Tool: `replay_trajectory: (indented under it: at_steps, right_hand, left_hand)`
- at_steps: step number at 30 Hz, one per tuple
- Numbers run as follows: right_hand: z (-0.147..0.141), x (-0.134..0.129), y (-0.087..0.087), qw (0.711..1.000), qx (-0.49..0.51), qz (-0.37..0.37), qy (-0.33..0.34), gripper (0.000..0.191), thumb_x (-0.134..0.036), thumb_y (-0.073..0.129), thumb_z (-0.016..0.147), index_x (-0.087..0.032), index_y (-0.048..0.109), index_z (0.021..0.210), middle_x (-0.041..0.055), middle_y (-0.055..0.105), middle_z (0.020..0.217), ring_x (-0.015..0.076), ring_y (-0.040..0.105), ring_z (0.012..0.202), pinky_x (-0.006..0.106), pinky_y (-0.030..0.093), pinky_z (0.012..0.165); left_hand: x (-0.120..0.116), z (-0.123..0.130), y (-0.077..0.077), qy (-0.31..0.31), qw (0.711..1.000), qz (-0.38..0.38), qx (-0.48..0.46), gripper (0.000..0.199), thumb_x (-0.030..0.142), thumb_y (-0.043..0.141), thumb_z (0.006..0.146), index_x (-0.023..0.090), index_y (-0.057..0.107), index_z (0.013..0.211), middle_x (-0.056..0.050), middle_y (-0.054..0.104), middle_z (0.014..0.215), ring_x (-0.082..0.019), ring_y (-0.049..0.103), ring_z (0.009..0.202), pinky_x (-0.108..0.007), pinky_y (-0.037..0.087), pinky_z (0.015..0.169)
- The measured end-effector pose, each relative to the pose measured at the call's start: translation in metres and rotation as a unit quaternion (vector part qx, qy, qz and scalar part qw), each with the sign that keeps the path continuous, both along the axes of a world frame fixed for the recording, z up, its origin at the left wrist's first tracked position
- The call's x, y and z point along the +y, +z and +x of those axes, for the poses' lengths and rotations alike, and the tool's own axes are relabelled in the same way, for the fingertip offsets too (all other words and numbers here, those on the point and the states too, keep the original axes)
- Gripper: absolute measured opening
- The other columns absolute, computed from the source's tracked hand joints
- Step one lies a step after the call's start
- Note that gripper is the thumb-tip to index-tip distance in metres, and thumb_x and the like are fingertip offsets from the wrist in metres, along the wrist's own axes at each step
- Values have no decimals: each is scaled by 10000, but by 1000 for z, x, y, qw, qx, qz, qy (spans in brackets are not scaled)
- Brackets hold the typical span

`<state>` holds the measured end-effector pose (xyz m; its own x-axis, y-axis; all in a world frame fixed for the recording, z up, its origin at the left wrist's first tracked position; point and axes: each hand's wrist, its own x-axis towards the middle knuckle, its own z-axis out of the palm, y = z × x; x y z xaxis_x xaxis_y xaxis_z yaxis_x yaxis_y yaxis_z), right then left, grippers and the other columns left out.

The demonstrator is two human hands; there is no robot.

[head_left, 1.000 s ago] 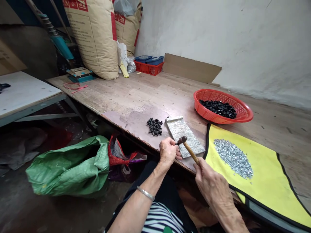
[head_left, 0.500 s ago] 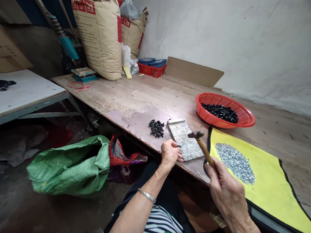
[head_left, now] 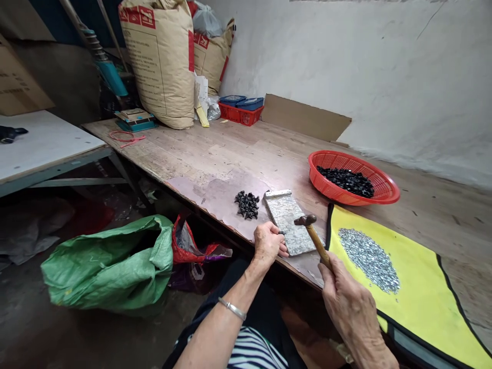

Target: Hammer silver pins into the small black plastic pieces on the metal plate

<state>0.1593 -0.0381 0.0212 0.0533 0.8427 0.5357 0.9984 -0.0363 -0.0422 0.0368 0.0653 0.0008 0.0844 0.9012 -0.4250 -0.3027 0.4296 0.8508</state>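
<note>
My left hand (head_left: 269,241) is closed at the near left edge of a worn metal plate (head_left: 292,220), its fingertips pinching a small black part (head_left: 282,233). In my right hand (head_left: 346,297) is a hammer (head_left: 317,241), gripped by its wooden handle. The hammer's head hangs over the right side of the plate, apart from the black part. Left of the plate lies a pile of black parts (head_left: 246,204). Small shiny metal pieces (head_left: 369,259) are heaped on a yellow cloth (head_left: 426,292) to the right.
A red basket (head_left: 390,189) holding many black parts stands at the right behind the plate. Large paper sacks (head_left: 161,66) and a red crate (head_left: 242,115) with blue boxes stand at the back. An open green sack (head_left: 111,271) lies below the table's front edge.
The hammer and my right hand have shifted slightly left, with the hammer's head a little lower. My left hand stays pinched at the plate's edge. The camera view has moved slightly.
</note>
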Motion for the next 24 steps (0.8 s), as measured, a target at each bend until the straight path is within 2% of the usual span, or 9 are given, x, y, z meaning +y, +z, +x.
replay_trajectory:
  at_steps: [5,8,10,12,14,17,19,21,24]
  right_hand:
    - [-5,-1,12,997,34,60,43,304,-275,409,919,-136,621,1086,73,704,917,184,657,638,255,460,542]
    - [-11,-2,11,990,50,131,13,342,-277,463,910,-115,569,1191,104,688,980,193,662,707,258,477,619]
    - [-14,-2,3,994,19,105,0,345,-242,453,905,-105,568,1200,102,696,892,183,637,589,267,459,548]
    - [-15,-1,-4,999,-41,22,5,332,-202,413,897,-106,611,1145,72,680,708,169,564,426,275,387,428]
    - [-15,-1,-5,997,-71,-23,4,333,-184,391,889,-116,639,1101,55,658,627,169,532,373,277,338,378]
    - [-14,-2,1,998,-19,51,11,342,-218,416,907,-117,587,1186,102,699,895,204,653,613,278,460,518]
    - [-15,-3,2,995,14,102,2,369,-236,441,912,-104,538,1243,127,668,1049,222,669,779,278,494,631]
    - [-17,-4,-2,997,-5,82,-11,348,-212,426,912,-90,565,1206,120,696,933,213,667,666,275,473,551]
    - [-18,-5,-8,998,-61,-5,-8,317,-186,403,903,-103,631,1107,73,693,713,180,574,415,280,369,402]
  left_hand:
    - [0,1,0,1,1000,2,2,203,-14,505,591,160,442,675,63,494,387,-120,501,299,-222,454,274]
    - [0,1,-1,0,1000,3,1,205,-9,512,593,160,447,689,67,495,389,-112,498,293,-201,449,280]
    - [0,1,-2,1,1000,6,2,195,0,519,597,162,446,677,70,488,386,-105,494,294,-188,445,284]
    - [0,1,-3,1,1000,12,2,182,8,517,603,165,443,658,71,484,387,-100,488,293,-187,442,281]
    - [0,2,-3,1,1000,16,2,176,10,512,605,165,442,649,71,484,389,-100,484,291,-195,443,278]
    - [0,2,-4,0,1000,15,0,181,5,507,596,162,444,659,72,482,384,-109,493,294,-202,445,277]
    - [0,2,-4,0,1000,14,0,183,6,510,591,161,444,663,73,480,381,-110,495,293,-200,445,278]
    - [0,2,-4,1,1000,14,-1,180,13,515,590,162,440,658,74,479,380,-109,489,287,-201,443,277]
    - [0,2,-4,2,1000,13,-2,177,19,520,592,164,438,651,74,479,378,-107,482,281,-207,445,277]
